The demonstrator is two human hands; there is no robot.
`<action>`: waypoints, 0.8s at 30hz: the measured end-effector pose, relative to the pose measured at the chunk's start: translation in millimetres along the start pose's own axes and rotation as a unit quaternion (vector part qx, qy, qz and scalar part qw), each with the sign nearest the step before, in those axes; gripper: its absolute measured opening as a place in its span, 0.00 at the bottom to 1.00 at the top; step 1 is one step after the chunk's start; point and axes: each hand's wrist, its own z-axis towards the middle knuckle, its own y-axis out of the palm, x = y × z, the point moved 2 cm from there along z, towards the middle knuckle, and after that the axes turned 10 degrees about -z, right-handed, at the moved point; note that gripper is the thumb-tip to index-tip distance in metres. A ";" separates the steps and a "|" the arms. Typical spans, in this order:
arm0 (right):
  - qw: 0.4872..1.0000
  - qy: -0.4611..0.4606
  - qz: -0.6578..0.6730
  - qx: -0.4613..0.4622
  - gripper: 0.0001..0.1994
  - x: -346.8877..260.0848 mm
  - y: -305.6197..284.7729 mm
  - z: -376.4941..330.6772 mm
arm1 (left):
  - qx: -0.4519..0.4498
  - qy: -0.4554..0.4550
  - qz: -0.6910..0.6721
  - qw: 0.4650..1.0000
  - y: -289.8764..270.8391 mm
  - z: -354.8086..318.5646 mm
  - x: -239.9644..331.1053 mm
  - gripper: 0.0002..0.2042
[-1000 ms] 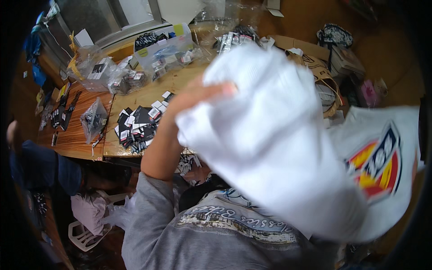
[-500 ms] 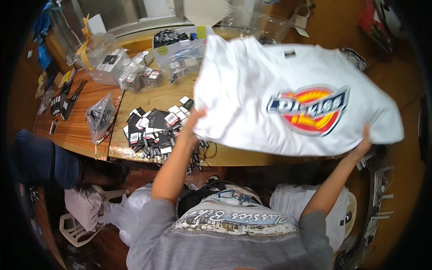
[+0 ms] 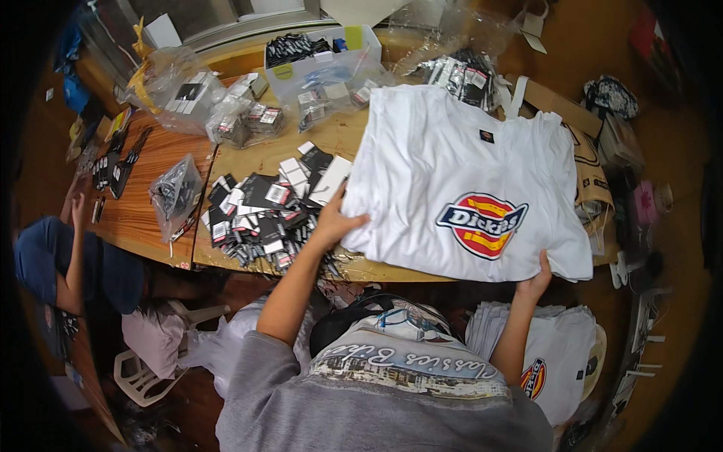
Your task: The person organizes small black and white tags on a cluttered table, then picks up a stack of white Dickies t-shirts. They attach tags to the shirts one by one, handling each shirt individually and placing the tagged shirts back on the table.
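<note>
A white T-shirt (image 3: 407,181) with a red, yellow and navy printed emblem lies at the right of the wooden table (image 3: 294,128), its neckline toward the far side. My left hand (image 3: 337,223) grips its left edge, thumb on top and some fingers hidden behind the cloth. At the near right edge, my right hand (image 3: 536,282) holds the hem, thumb above and the other fingers mostly beneath. Just left of the shirt spreads a heap of black and white hang tags (image 3: 263,203) with cords.
Behind stand a white box of black items (image 3: 324,71), bagged tag bundles (image 3: 248,120) and a clear bag of tags (image 3: 461,79). A paper bag (image 3: 591,169) is beside the shirt. More white shirts (image 3: 561,339) are stacked below right. Another person's arm (image 3: 73,256) is at far left.
The T-shirt has come down from a raised, tilted position onto the table, moving left and nearer. Both hands have stayed on it. Another person's arm has appeared at far left.
</note>
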 end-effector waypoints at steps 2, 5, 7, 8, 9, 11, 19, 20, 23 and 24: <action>0.998 0.046 0.034 -0.009 0.19 13.8 8.2 -14.1 | 0.041 -0.024 0.026 0.999 -16.4 6.7 6.0 0.28; 0.999 0.024 0.036 0.030 0.21 22.8 17.5 -21.9 | 0.067 -0.085 0.064 0.992 -34.9 8.7 13.6 0.24; 0.997 -0.056 -0.016 0.057 0.23 11.4 -0.8 -11.3 | 0.130 -0.055 0.115 0.983 -26.5 -7.5 27.8 0.22; 0.992 -0.096 -0.044 0.075 0.24 6.0 -15.3 -5.9 | 0.122 -0.039 0.155 0.980 -19.4 -15.9 34.9 0.22; 0.993 -0.078 -0.047 0.069 0.26 8.2 -37.0 2.5 | 0.112 -0.022 0.192 0.975 -14.3 -23.7 35.7 0.22; 0.996 -0.042 -0.049 0.066 0.28 8.2 -86.1 14.2 | 0.112 -0.028 0.250 0.961 -8.6 -37.1 27.5 0.22; 0.935 0.159 -0.310 -0.075 0.19 -46.6 -139.8 -47.4 | 0.249 0.039 0.626 0.738 16.0 -93.3 67.6 0.25; 0.921 0.159 -0.355 0.006 0.17 -44.4 -180.0 -61.7 | 0.240 0.149 0.582 0.763 31.4 -91.8 81.6 0.21; 0.844 0.157 -0.448 0.251 0.11 -13.2 -314.0 -106.9 | -0.001 0.305 0.350 0.885 109.9 -90.0 94.8 0.09; 0.820 0.138 -0.444 0.333 0.10 -3.2 -357.6 -127.5 | -0.078 0.301 0.294 0.904 156.0 -96.2 86.3 0.03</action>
